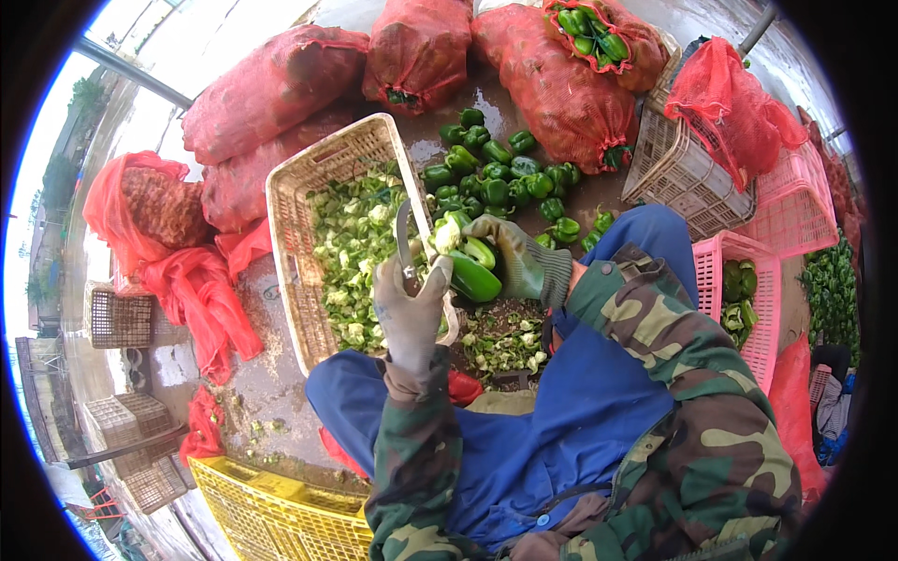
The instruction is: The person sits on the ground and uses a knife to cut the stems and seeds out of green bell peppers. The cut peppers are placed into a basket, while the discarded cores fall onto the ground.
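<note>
My left hand (412,308), in a pale work glove, grips a curved knife (403,235) whose blade points up; its handle is mostly hidden by the fingers. In my right hand (515,259), gloved and stained green, is a green bell pepper (476,275) that is cut open, with a pale seedy core (447,235) showing at its top. The left thumb lies close by the pepper. Both hands are over the right rim of a worn plastic crate (286,263) that holds many pepper cores and stem pieces (358,259).
Whole green peppers (494,191) lie on the floor beyond my hands, and scraps (505,343) lie between my legs. Full red mesh sacks (421,49) stand behind. A pink crate (770,308) with peppers is at the right, a yellow crate (280,512) at the lower left.
</note>
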`<state>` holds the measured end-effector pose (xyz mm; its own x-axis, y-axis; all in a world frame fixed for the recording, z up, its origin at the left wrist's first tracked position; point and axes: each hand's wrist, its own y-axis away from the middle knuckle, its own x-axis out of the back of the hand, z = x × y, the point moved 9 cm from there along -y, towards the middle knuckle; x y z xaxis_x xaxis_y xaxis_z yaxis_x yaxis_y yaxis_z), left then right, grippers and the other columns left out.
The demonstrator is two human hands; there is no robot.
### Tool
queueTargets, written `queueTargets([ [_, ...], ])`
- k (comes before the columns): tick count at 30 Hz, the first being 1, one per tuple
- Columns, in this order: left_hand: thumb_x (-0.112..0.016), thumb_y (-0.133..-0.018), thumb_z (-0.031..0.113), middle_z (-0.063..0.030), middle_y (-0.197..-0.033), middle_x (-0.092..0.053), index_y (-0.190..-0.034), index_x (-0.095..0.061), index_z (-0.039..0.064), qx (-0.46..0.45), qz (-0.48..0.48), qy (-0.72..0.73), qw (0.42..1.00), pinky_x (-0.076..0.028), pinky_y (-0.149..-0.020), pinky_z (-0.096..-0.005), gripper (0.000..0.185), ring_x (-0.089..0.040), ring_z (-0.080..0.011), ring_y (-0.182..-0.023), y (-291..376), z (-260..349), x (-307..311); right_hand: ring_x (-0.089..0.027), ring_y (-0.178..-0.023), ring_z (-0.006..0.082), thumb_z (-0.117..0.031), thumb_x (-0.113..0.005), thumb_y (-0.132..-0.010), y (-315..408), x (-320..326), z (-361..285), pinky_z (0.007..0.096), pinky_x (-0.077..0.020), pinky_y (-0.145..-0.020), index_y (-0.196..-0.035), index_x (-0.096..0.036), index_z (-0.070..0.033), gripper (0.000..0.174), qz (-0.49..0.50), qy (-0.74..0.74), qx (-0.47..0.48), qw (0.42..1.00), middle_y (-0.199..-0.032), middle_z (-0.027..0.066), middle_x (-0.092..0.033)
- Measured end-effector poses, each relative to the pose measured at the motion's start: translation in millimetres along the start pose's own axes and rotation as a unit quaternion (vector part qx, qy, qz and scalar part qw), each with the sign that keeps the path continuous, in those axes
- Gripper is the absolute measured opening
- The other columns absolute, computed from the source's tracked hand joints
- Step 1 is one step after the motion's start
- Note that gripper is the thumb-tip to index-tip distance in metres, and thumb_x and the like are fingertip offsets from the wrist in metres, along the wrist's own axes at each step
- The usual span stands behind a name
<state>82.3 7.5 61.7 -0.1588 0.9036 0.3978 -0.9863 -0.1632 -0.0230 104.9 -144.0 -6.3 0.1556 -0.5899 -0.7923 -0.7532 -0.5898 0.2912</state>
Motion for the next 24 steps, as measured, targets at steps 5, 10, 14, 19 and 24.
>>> queueTargets([
  [5,-0.085,-0.09,0.017,0.0021,-0.09,-0.059,-0.135,-0.067,0.002,0.099,-0.154,0.095,0.978,-0.044,-0.06,-0.0245,0.051,-0.053,-0.0065,-0.069,-5,-7,-22,-0.067,-0.072,0.0172,-0.028,-0.057,-0.098,15,4,-10,0.0331,-0.0575,-0.059,-0.117,-0.065,-0.008,0.029,0.038,0.27,0.072,0.959,-0.094,0.0063,-0.068],
  [10,-0.082,-0.091,0.014,0.0066,-0.072,-0.057,-0.125,-0.067,0.001,0.223,-0.233,0.238,0.916,-0.035,-0.047,-0.0212,0.039,-0.046,-0.0019,-0.053,6,-26,-41,-0.07,-0.065,0.0193,-0.026,-0.064,-0.092,12,18,-9,0.033,-0.0578,-0.053,-0.115,-0.068,-0.002,0.033,0.073,0.317,-0.036,0.945,-0.09,0.0103,-0.071],
  [14,-0.081,-0.09,0.016,0.0013,-0.076,-0.061,-0.119,-0.068,0.0,0.143,-0.212,0.118,0.959,-0.045,-0.057,-0.0288,0.036,-0.055,-0.009,-0.064,7,-35,-45,-0.071,-0.063,0.0197,-0.029,-0.069,-0.093,21,41,16,0.0327,-0.059,-0.052,-0.116,-0.069,-0.002,0.035,0.074,0.171,-0.227,0.956,-0.087,0.0121,-0.073],
  [19,-0.075,-0.085,0.017,-0.0145,-0.083,-0.067,-0.101,-0.068,-0.002,0.111,-0.111,0.038,0.987,-0.053,-0.073,-0.0427,0.025,-0.066,-0.0296,-0.076,17,-58,-54,-0.074,-0.088,0.0197,-0.033,-0.061,-0.109,13,9,-7,0.0316,-0.061,-0.076,-0.124,-0.069,-0.01,0.029,-0.128,0.615,0.196,0.753,-0.109,0.0102,-0.074],
  [24,-0.067,-0.088,0.005,-0.011,-0.082,-0.074,-0.101,-0.074,-0.002,0.108,-0.051,0.048,0.992,-0.052,-0.05,-0.0281,0.016,-0.068,-0.0155,-0.059,11,-63,-53,-0.074,-0.096,0.0227,-0.033,-0.055,-0.112,7,33,2,0.0335,-0.0611,-0.086,-0.149,-0.062,-0.015,0.042,-0.075,0.644,0.153,0.746,-0.111,0.0095,-0.073],
])
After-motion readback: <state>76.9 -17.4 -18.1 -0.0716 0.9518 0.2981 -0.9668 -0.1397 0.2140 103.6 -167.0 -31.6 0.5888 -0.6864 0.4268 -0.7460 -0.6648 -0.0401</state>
